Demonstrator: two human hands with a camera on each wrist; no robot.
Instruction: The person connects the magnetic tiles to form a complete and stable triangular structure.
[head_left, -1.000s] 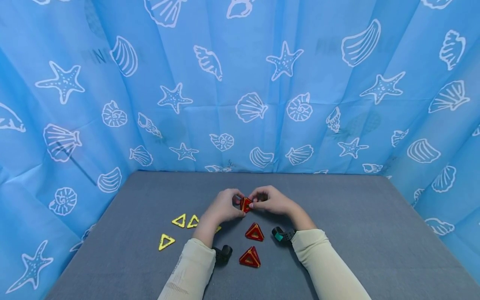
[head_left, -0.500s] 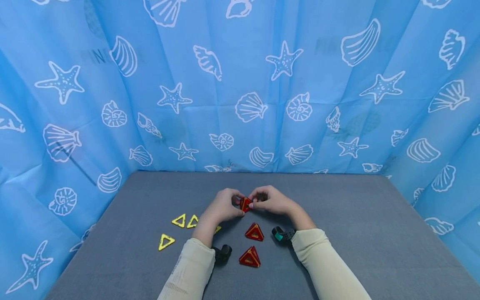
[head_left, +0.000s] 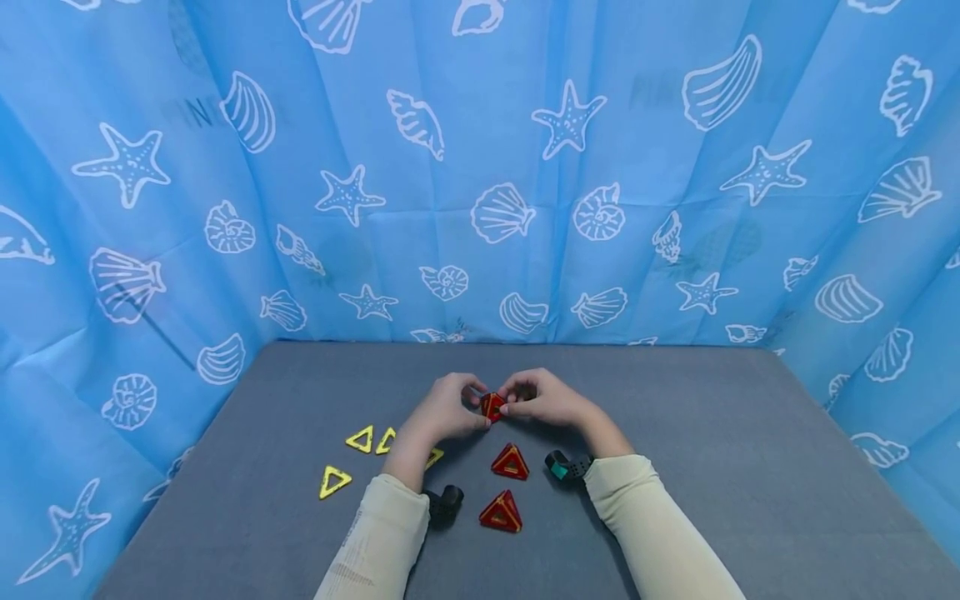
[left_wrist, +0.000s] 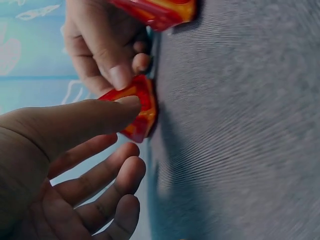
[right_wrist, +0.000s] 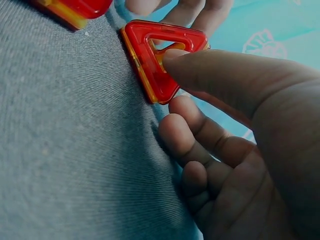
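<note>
In the head view, a small pyramid of red and orange triangular tiles (head_left: 492, 407) stands on the table between my two hands. My left hand (head_left: 448, 408) pinches its left side; in the left wrist view the thumb (left_wrist: 117, 112) lies across a tile. From the right, my right hand (head_left: 551, 400) grips the same pyramid, its thumb (right_wrist: 190, 70) on a triangular face with a hole in the middle. Fingers partly hide the piece. Nearer me sit two similar red pyramids, one at mid-distance (head_left: 510, 462) and one closer (head_left: 501, 512).
Several flat yellow triangle tiles lie to the left, among them a near one (head_left: 333, 482) and a far one (head_left: 360, 438); the left forearm partly covers others. The grey table (head_left: 712, 483) ends at a blue shell-patterned curtain (head_left: 480, 167). Black wrist devices (head_left: 566, 467) hang under both cuffs.
The held pyramid looks turned very slightly between the fingers. Both hands keep their grip and place, and the other tiles stay where they were.
</note>
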